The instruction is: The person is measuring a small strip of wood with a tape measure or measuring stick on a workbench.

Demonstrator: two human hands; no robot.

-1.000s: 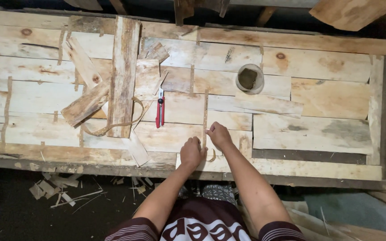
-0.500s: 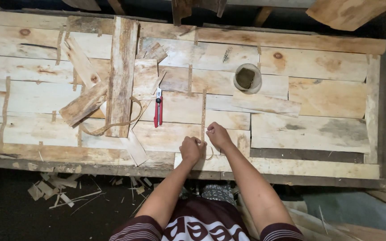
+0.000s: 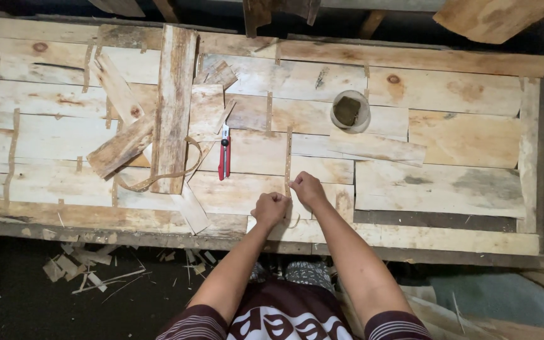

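Note:
Both my hands rest at the near middle of a bench of pale wood veneer sheets. My left hand is closed in a fist on the wood, and what it grips is hidden. My right hand pinches the near end of a thin vertical strip that runs away from me over a seam between sheets. A red utility knife lies a hand's width to the left of the strip.
A small round pot with dark contents stands at the back right of centre. Loose planks and offcuts are piled at left, with a curled tape strip. Wood scraps litter the dark floor below the bench's front edge.
My hands stay at the same spot on the strip; only the view shifts slightly. My right hand's fingers seem to have edged a little along the strip's end.

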